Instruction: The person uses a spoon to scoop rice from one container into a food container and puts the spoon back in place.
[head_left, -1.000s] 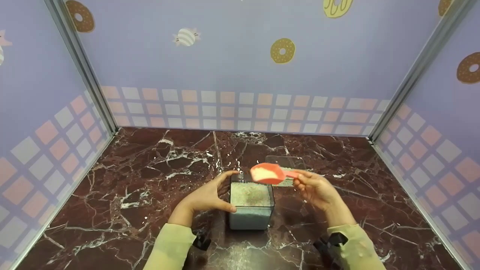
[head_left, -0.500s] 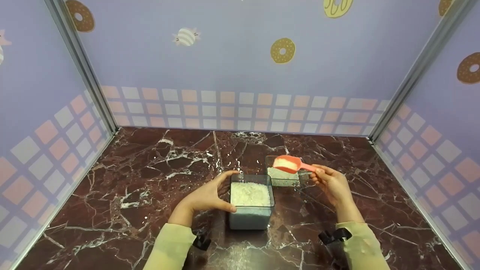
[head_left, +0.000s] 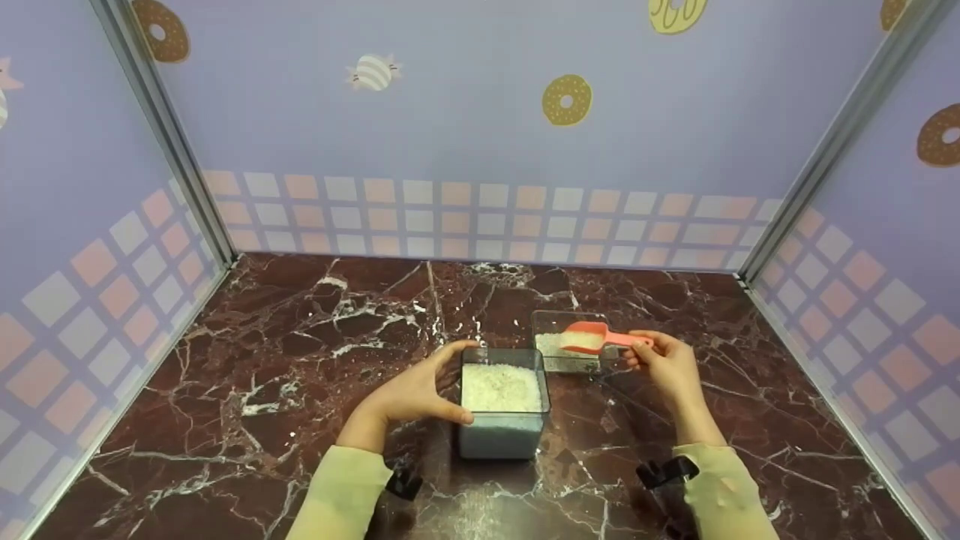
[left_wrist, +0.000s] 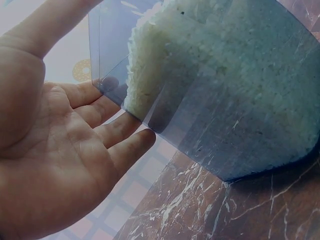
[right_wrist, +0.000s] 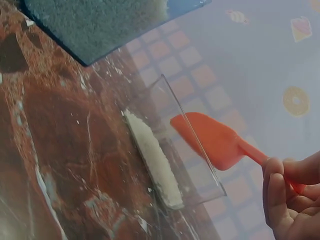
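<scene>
A clear square container (head_left: pixel 501 439) full of white rice (head_left: pixel 501 386) stands near the front of the marble table. My left hand (head_left: pixel 420 394) grips its left side, thumb at the front corner and fingers at the back; in the left wrist view the fingers (left_wrist: pixel 115 132) lie against the container wall (left_wrist: pixel 240 110). My right hand (head_left: pixel 667 364) pinches the handle of a pink scoop (head_left: pixel 586 337) holding rice. The scoop's bowl sits tilted over a smaller clear container (head_left: pixel 551 319) with a little rice on its bottom. The right wrist view shows the scoop (right_wrist: pixel 215 140) at that container's rim (right_wrist: pixel 192 140).
The dark red marble tabletop (head_left: pixel 300 352) is enclosed by purple walls with a checked band and donut prints on three sides. Metal corner posts (head_left: pixel 180 157) stand at back left and back right. Both forearms wear pale green sleeves.
My right hand carried the loaded scoop from above the large container rightward and back, then lowered and tilted it at the smaller container. The left hand stayed on the large container.
</scene>
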